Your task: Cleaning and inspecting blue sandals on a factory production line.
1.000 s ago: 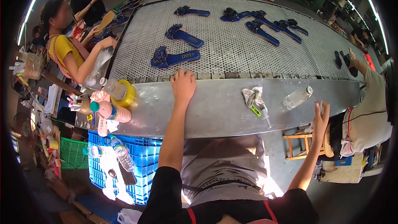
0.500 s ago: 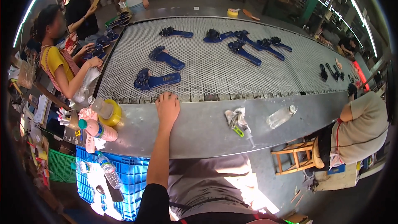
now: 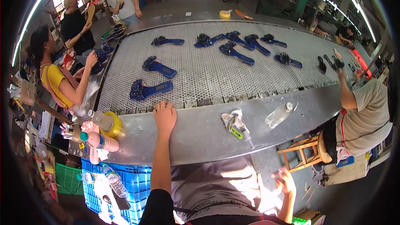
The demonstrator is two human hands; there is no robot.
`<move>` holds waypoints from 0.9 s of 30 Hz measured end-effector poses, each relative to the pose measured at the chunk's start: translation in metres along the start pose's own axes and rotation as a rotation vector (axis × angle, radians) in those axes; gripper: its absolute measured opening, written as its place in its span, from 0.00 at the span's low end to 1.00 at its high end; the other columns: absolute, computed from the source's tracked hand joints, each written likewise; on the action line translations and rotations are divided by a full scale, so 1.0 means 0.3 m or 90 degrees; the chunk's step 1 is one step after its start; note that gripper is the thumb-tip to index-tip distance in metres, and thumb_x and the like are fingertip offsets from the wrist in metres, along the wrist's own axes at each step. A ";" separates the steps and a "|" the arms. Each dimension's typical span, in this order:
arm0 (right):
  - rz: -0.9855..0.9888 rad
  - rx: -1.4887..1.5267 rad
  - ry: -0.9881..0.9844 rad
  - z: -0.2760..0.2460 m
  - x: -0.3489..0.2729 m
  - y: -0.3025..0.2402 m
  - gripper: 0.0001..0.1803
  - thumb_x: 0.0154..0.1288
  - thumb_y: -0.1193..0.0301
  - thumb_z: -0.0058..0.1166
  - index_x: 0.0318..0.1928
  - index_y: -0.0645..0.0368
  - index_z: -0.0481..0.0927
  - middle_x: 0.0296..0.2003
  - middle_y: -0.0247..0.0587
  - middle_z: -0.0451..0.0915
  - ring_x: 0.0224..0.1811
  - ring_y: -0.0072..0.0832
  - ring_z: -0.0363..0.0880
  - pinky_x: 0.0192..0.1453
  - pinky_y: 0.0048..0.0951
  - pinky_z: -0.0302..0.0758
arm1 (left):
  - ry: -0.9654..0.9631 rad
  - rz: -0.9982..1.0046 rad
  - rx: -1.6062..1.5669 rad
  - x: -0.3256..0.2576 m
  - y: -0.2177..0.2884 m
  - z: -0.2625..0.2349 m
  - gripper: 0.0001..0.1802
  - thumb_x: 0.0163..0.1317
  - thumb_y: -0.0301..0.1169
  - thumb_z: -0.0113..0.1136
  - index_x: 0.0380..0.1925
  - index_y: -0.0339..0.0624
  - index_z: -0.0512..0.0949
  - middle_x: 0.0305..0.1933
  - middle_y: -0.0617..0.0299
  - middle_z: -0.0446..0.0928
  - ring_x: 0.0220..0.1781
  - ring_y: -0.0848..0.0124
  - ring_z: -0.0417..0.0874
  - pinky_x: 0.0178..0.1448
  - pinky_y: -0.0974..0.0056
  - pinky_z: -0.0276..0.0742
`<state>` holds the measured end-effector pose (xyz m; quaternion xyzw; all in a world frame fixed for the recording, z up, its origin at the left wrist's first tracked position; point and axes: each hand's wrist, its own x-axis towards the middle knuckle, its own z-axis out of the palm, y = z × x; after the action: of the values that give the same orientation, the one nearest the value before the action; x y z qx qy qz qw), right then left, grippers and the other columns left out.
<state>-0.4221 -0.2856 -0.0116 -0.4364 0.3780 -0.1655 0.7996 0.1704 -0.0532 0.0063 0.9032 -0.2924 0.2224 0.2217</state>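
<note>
My left hand (image 3: 165, 114) lies palm down on the metal table edge (image 3: 196, 141), fingers stretched toward the perforated surface and nothing in them. Just beyond its fingertips is the nearest navy blue slide sandal (image 3: 150, 90), which has a dark ruffled decoration on its strap. A second navy sandal (image 3: 159, 67) sits behind that one, and several more (image 3: 236, 53) are spread farther back. My right hand (image 3: 284, 181) is raised at the lower right, beside my lap and off the table. Its fingers look loosely apart, somewhat blurred, and no object shows in them.
Left on the table are a yellow tape roll (image 3: 111, 124) and a pink bottle (image 3: 100, 141). A cloth (image 3: 233, 120), green-handled cutter (image 3: 236, 133) and clear bottle (image 3: 279, 115) lie right. A blue crate (image 3: 135, 183) and wooden stool (image 3: 300, 153) stand below. Co-workers flank the table.
My right hand has come into view at the lower right. Another sandal now lies on the perforated surface at right, and the right co-worker's arm reaches toward the sandals there. The view has shifted slightly.
</note>
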 end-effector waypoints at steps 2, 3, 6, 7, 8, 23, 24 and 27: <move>-0.002 -0.187 -0.126 0.303 0.105 -0.184 0.14 0.72 0.65 0.64 0.50 0.55 0.76 0.42 0.45 0.87 0.23 0.14 0.68 0.25 0.18 0.67 | 0.010 0.001 -0.015 0.013 0.018 0.040 0.10 0.67 0.34 0.57 0.42 0.47 0.86 0.50 0.59 0.79 0.58 0.56 0.78 0.64 0.47 0.69; -0.066 -0.237 -0.185 0.417 0.152 -0.236 0.16 0.71 0.64 0.65 0.52 0.56 0.76 0.44 0.41 0.87 0.27 0.14 0.71 0.28 0.20 0.69 | 0.012 0.005 -0.022 0.026 0.027 0.051 0.10 0.68 0.34 0.57 0.42 0.47 0.86 0.50 0.59 0.80 0.58 0.56 0.78 0.63 0.47 0.70; -0.053 -0.215 -0.277 0.793 0.315 -0.317 0.10 0.74 0.67 0.64 0.48 0.56 0.78 0.43 0.31 0.84 0.40 0.14 0.75 0.43 0.21 0.72 | -0.007 -0.047 -0.052 0.048 -0.011 -0.003 0.10 0.69 0.35 0.57 0.42 0.48 0.86 0.50 0.59 0.80 0.57 0.56 0.79 0.63 0.47 0.70; -0.159 -0.292 -0.272 0.872 0.384 -0.287 0.10 0.75 0.67 0.63 0.48 0.57 0.77 0.42 0.30 0.82 0.42 0.16 0.75 0.46 0.23 0.72 | -0.019 -0.060 -0.068 0.072 -0.008 -0.006 0.10 0.68 0.35 0.58 0.41 0.49 0.87 0.50 0.60 0.80 0.57 0.56 0.79 0.62 0.48 0.70; -0.273 -0.366 -0.273 0.942 0.466 -0.233 0.10 0.75 0.67 0.63 0.47 0.57 0.76 0.41 0.30 0.80 0.44 0.17 0.75 0.49 0.24 0.73 | -0.029 -0.062 -0.059 0.077 -0.018 -0.002 0.10 0.68 0.35 0.58 0.41 0.49 0.87 0.50 0.60 0.80 0.57 0.56 0.79 0.62 0.48 0.70; -0.532 -0.288 -0.086 1.198 0.961 -0.134 0.07 0.76 0.66 0.59 0.49 0.52 0.78 0.40 0.29 0.76 0.40 0.18 0.72 0.37 0.22 0.69 | -0.046 -0.063 -0.014 0.079 0.020 0.026 0.09 0.65 0.34 0.57 0.38 0.43 0.83 0.45 0.51 0.79 0.55 0.50 0.80 0.59 0.43 0.74; -0.462 -0.237 -0.046 1.153 1.002 -0.119 0.07 0.77 0.66 0.58 0.51 0.50 0.77 0.35 0.25 0.75 0.31 0.14 0.68 0.31 0.20 0.64 | -0.038 -0.064 -0.014 0.070 0.036 0.048 0.09 0.65 0.34 0.58 0.38 0.43 0.83 0.47 0.52 0.78 0.56 0.51 0.79 0.59 0.44 0.74; -0.442 -0.143 -0.089 1.081 1.027 -0.194 0.06 0.79 0.66 0.57 0.49 0.50 0.75 0.35 0.25 0.78 0.21 0.09 0.57 0.22 0.18 0.53 | -0.041 -0.062 -0.031 0.073 0.045 0.049 0.09 0.65 0.35 0.58 0.38 0.44 0.82 0.50 0.55 0.77 0.58 0.54 0.78 0.60 0.44 0.73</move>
<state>0.0278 -0.3160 0.0026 -0.6338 0.1677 -0.3545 0.6667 0.1818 -0.0803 0.0098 0.9175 -0.2606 0.1749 0.2443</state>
